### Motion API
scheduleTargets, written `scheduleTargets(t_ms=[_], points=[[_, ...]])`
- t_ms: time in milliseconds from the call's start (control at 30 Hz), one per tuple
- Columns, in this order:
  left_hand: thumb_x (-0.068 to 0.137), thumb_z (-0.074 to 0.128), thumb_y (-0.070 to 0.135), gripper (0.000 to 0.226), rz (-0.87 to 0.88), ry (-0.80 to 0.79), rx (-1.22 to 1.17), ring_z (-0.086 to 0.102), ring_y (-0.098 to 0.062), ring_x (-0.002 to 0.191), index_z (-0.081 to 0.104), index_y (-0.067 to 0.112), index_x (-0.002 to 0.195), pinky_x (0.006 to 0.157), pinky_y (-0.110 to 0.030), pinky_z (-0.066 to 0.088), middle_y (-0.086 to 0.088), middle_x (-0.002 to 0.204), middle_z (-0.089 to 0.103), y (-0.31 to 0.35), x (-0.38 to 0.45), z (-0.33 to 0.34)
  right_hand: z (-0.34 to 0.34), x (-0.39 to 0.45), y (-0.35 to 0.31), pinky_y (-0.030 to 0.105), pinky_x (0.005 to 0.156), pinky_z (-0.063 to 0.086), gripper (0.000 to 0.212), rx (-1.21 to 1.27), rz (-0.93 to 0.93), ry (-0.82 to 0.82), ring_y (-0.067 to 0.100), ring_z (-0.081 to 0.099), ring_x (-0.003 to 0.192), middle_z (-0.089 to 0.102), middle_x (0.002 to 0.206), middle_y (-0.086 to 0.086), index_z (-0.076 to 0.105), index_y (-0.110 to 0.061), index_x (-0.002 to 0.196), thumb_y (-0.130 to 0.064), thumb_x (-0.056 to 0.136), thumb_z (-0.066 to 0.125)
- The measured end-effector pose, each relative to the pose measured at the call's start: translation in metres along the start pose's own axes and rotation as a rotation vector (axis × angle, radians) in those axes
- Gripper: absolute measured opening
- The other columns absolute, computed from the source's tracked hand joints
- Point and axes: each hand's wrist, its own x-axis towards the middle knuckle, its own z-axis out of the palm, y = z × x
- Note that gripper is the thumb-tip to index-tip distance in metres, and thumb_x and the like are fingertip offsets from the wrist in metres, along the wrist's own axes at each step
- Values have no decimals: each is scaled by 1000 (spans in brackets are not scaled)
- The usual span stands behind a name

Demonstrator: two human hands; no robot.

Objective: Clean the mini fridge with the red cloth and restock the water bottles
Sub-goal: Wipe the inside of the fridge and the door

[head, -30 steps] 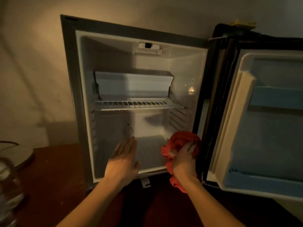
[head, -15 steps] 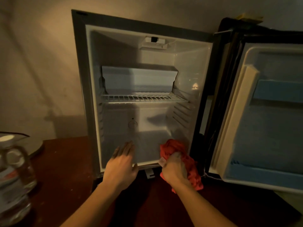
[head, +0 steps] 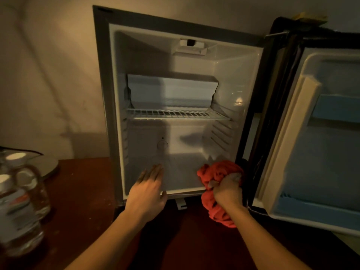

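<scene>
Mini fridge point(head: 105, 114) on dark wooden desk point(head: 81, 191), door point(head: 321, 133) swung open to the right. Wire shelf point(head: 175, 114) midway up, pale box-like compartment point(head: 171, 90) above it. Left hand point(head: 146, 193) flat, fingers straight, at the near edge of the fridge floor. Right hand point(head: 226, 190) bunching the red cloth point(head: 218, 170) at the near right corner of the floor, cloth tail hanging below the sill. Water bottles point(head: 17, 201) near left on desk, blurred.
</scene>
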Motion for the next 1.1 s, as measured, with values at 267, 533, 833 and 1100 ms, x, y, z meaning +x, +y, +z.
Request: scheduleTargets(t_ms=[267,533,833,1100], points=[[81,69,36,64,25,85,117,51,-23,131,53,9,137,112,-33,29,-6,141,55,-10,-31,-20,19,-28,-28,35,97,42,47,-221,-55,-216,36,53,120,59,129,14,61,-14,120,-47,88,50],[78,71,20,51,81,136,110,53,-18,128,61,11,127,116,-33,18,-4,135,59,-30,-67,-33,74,-85,-40,42,104,33,54,-103,-73,6,35,40,123,54,129,15,47,-5,127,-40,88,59],[85,62,26,52,-20,94,105,41,-14,138,54,13,135,121,-27,13,-2,144,51,-56,-87,-30,114,-145,-72,48,87,43,37,-177,-544,115,36,55,105,71,92,10,70,-15,86,-46,67,67],[86,62,29,46,-90,118,108,43,-14,136,55,15,130,121,-30,18,0,141,52,-67,-101,-34,136,-136,-77,49,103,38,60,-411,-1191,58,38,48,121,58,129,12,42,-7,142,-33,88,48]])
